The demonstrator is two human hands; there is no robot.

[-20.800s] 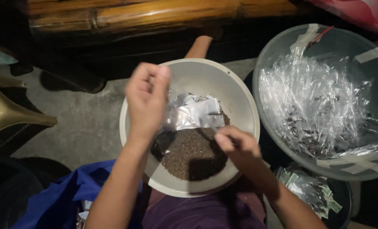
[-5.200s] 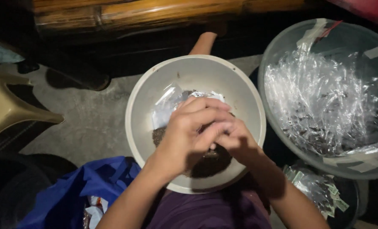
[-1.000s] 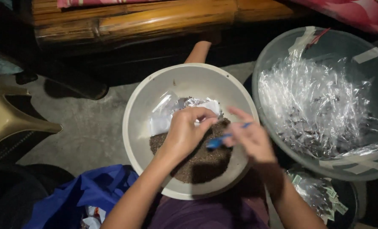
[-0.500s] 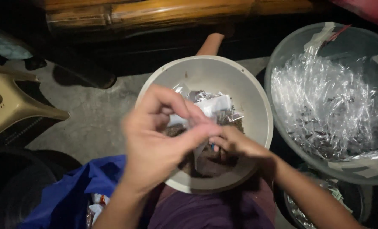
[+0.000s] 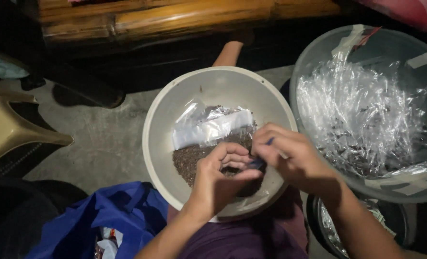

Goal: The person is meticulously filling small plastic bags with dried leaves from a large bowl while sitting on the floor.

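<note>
Down in the head view, a pale round bowl (image 5: 161,120) is sitting on the person's lap, holding a heap of dark brown granules (image 5: 194,160) and a clear plastic bag (image 5: 211,127) that is lying flat against the far slope of the heap. To the right, a large translucent tub (image 5: 319,57) is standing just beside the bowl, filled with crumpled clear plastic packets (image 5: 367,115) carrying dark specks. Below that tub, a dark round container (image 5: 407,220) is showing a few more small packets inside. At the lower left, a blue bag (image 5: 103,220) is lying open on the concrete floor, with a beige plastic stool (image 5: 12,129) farther left and a bamboo bench (image 5: 175,17) across the top.

Both hands are meeting over the near side of the bowl. The left hand (image 5: 220,180) is curling its fingers inward, nearly closed, against the right hand. The right hand (image 5: 292,156) is pinching a small blue thing (image 5: 261,160) with narrow fingers; what the blue thing is cannot be told.

Compared with half a second ago, the left hand is sitting lower and smaller in view instead of being raised toward the camera, and the plastic bag in the bowl is lying uncovered.
</note>
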